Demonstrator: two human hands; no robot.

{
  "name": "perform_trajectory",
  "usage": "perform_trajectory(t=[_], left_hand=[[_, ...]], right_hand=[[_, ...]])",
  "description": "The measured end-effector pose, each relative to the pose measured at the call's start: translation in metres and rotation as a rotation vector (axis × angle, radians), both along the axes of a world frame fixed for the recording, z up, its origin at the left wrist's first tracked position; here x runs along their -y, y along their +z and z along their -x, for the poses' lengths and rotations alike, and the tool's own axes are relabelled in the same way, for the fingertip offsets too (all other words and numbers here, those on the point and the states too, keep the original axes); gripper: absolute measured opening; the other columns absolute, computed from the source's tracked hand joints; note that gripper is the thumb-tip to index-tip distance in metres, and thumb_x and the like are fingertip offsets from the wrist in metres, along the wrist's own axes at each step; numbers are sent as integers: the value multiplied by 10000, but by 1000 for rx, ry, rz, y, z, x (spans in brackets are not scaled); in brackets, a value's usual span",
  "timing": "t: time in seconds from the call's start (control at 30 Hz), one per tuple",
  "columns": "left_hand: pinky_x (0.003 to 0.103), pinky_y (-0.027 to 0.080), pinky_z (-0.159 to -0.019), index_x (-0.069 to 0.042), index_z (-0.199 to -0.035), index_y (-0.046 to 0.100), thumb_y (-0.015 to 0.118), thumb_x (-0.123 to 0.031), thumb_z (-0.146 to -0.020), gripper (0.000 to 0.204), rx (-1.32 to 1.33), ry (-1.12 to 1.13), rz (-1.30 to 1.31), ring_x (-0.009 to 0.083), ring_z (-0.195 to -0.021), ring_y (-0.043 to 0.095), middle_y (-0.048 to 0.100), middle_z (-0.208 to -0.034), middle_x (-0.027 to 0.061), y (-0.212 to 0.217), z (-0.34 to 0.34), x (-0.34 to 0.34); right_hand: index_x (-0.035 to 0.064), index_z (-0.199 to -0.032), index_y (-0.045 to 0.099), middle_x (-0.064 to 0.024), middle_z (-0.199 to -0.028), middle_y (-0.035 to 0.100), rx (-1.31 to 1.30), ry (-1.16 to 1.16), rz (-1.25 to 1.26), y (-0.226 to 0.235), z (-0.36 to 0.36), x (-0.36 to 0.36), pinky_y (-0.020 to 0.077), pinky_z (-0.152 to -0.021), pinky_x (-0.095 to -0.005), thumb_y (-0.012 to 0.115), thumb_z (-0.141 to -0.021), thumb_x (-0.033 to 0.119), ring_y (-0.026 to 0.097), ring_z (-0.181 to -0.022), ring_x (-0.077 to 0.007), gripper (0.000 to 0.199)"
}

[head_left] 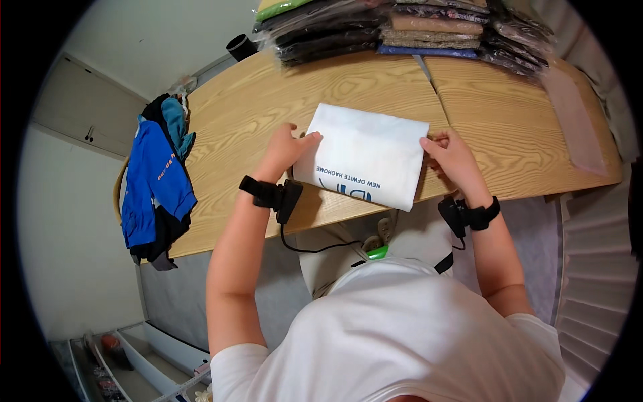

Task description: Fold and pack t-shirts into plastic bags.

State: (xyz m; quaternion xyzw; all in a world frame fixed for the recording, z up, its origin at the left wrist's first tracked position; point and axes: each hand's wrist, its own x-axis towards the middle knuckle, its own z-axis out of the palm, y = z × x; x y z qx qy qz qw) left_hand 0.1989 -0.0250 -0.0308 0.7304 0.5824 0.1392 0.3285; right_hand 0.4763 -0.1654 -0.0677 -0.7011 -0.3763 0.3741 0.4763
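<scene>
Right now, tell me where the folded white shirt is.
In the head view, the folded white shirt lies at the near edge of the wooden table, between the left hand and right hand, which grip its two sides.

The stack of bagged garments is running off the top edge; the black cylinder beside it is perhaps a cup.

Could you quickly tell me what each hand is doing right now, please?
Left hand: fingers pinching the left edge of the folded white garment on the wooden table.
Right hand: fingers gripping the garment's right edge.
</scene>
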Motion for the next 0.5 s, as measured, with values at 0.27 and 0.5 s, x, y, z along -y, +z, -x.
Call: perform_trajectory(t=[0.27,0.5], left_hand=[[334,504,-714,120,-1116,541,690,-330,-788,577,366,75,566,230,-832,639,640,-987,186,-6,-9,-18],[291,481,-742,35,-1083,595,690,-246,-784,422,569,-37,284,158,-798,612,650,-928,88,22,-1,7]], right_hand=[[-52,-1003,583,-36,-784,595,-435,169,-8,-15,-3,-24,374,-450,-197,690,-785,162,497,-558,-64,324],[-11,-1011,618,-31,-807,587,-321,94,-265,59,17,-6,449,-734,-238,627,-782,31,576,-786,-147,233]])
